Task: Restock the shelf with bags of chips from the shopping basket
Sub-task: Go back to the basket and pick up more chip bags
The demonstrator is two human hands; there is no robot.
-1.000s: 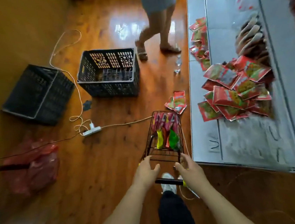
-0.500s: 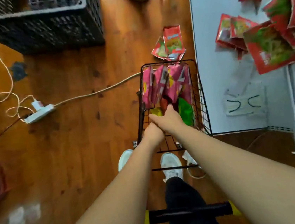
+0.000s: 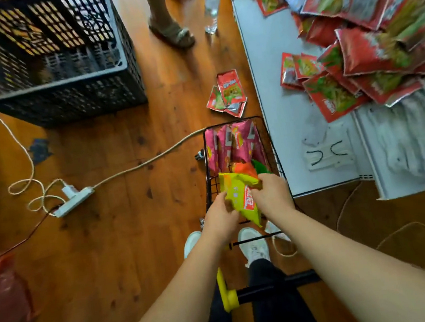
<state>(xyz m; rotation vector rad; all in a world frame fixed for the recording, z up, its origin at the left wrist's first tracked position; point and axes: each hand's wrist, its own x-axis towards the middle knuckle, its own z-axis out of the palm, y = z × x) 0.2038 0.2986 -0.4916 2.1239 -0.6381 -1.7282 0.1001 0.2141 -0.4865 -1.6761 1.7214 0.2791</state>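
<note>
A glossy wooden floor [image 3: 125, 239] is filling most of the frame, with a black crate [image 3: 46, 60] at the upper left, a white power strip [image 3: 74, 201] with its cord trailing at centre left, and a white shelf [image 3: 278, 95] running down the right side, where a heap of red packets [image 3: 369, 63] is lying. A few more red packets [image 3: 229, 94] are lying on the floor just beside the shelf edge, above the shopping basket [image 3: 275, 148] at the lower centre. Half a second ago both hands were being pushed down among the bags inside the basket; now a yellow chip bag [image 3: 240, 192] is being lifted clear of the near end of it, so the first pick appears to be made and the carry to the shelf is judged to be what remains. The bag is being held between the two hands: the left hand [image 3: 219, 219] is gripping its lower left edge with curled fingers [image 3: 222, 199], and the right hand [image 3: 272, 193] is closed over its upper right side, fingertips hidden behind the foil. Pink bags [image 3: 233, 142] are being left standing at the far end of the basket, with orange and green ones just beneath the raised bag. The shelf is lying near, to the right of the hands.
</note>
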